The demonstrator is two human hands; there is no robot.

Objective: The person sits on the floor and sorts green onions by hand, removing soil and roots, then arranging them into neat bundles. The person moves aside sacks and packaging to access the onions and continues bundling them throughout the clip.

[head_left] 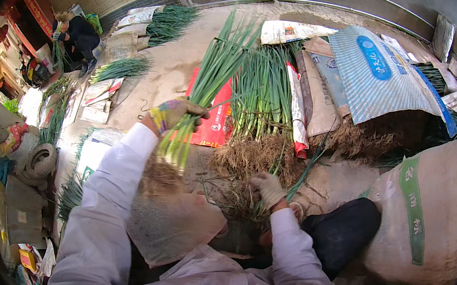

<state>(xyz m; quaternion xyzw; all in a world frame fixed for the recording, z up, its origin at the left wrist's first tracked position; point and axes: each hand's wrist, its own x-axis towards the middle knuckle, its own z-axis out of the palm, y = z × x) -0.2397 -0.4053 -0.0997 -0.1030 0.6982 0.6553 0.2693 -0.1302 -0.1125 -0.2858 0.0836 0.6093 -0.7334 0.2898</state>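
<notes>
My left hand (177, 116), in a stained work glove, is closed round a bunch of green onions (218, 66). Their leaves point up and away; the white ends and brown roots hang below my fist. Low in the middle, my gloved right hand (267, 190) is curled above loose leaves and root scraps (233, 194). Its fingertips are partly hidden, and I cannot make out what they hold. Just beyond it lies a pile of green onions (263, 95) with tangled roots (250, 156) facing me. A red sack (219, 112) lies flat beside that pile.
Blue-striped sacking (373, 75) covers more rooted onions at the right. A big pale sack (427, 209) stands beside my right knee (347, 230). Further bundles (121, 69) lie at the left, where another person (79, 39) crouches holding onions. A plastic sheet (174, 225) lies before me.
</notes>
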